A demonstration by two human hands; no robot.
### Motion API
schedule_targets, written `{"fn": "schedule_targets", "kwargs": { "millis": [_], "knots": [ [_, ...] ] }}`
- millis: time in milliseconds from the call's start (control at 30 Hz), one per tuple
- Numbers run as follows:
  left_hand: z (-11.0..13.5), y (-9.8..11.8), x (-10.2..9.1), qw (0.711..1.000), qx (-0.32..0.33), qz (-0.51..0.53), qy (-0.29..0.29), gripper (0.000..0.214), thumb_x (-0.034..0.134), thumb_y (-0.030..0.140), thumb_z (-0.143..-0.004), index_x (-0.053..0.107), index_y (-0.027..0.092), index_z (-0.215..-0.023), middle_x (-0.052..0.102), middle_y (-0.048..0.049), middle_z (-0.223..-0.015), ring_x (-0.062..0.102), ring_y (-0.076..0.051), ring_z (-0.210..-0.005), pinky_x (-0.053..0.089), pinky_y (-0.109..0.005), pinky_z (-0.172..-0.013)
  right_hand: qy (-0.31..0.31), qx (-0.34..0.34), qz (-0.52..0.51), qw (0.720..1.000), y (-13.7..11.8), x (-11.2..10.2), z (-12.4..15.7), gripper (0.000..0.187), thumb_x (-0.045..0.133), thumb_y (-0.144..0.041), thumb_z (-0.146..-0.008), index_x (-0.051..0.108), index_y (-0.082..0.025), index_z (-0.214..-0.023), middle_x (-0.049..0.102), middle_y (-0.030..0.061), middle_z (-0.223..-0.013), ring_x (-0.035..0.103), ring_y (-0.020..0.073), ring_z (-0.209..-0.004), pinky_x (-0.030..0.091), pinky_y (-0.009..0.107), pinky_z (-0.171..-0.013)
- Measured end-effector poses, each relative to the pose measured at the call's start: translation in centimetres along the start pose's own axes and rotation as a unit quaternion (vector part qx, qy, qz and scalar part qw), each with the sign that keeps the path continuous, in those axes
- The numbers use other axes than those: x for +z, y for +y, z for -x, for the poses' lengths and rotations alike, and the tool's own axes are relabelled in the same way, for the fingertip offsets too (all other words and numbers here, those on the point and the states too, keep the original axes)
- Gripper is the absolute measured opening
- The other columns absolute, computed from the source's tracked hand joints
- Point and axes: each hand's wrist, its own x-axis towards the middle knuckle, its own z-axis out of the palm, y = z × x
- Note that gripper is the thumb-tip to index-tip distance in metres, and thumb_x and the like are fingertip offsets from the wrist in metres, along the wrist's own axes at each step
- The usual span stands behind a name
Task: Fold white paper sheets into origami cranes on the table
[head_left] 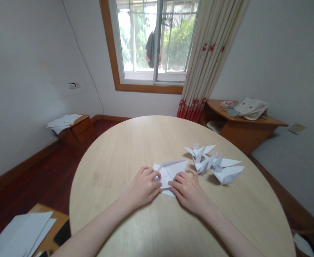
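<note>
A partly folded white sheet of paper [170,171] lies on the round wooden table [135,150]. My left hand [143,187] presses on its left side with curled fingers. My right hand [187,189] pinches and presses its right side, fingertips on the fold. Both hands meet over the paper's near edge. Just right of the sheet lie three finished white paper cranes [216,164], clustered together and apart from my hands.
A low wooden cabinet [78,130] with papers stands at the left wall. A corner desk [242,125] with papers and a curtain [207,64] are at the right. Loose white sheets [23,233] and a dark phone [62,232] lie on a stool at lower left.
</note>
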Motion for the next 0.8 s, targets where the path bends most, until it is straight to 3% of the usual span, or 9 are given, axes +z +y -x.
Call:
{"fn": "schedule_targets", "kwargs": {
  "millis": [367,800],
  "knots": [
    [-0.2,0.5,-0.8,0.993,-0.079,-0.052,-0.069,0.015,0.064,0.024,-0.089,0.068,0.017,-0.077,0.065,-0.0044,-0.097,0.056,-0.022,-0.091,0.038,-0.037,-0.075,0.013,-0.004,0.035,0.999,0.1,0.2,0.0,0.017,0.052,-0.018,-0.093,0.065,-0.021,-0.083,0.068,0.0013,-0.081,0.057,0.0192,-0.091,0.020,0.043,-0.094],
    [-0.2,1.4,-0.5,0.988,-0.117,-0.074,-0.069,0.018,0.059,0.032,-0.092,0.065,0.015,-0.086,0.061,-0.0066,-0.096,0.055,-0.023,-0.090,0.041,-0.036,-0.074,0.024,-0.010,0.011,1.000,0.1,0.4,0.1,0.023,0.045,-0.014,-0.093,0.055,-0.018,-0.073,0.068,0.0033,-0.080,0.056,0.0212,-0.095,0.020,0.047,-0.094]
  ]
}}
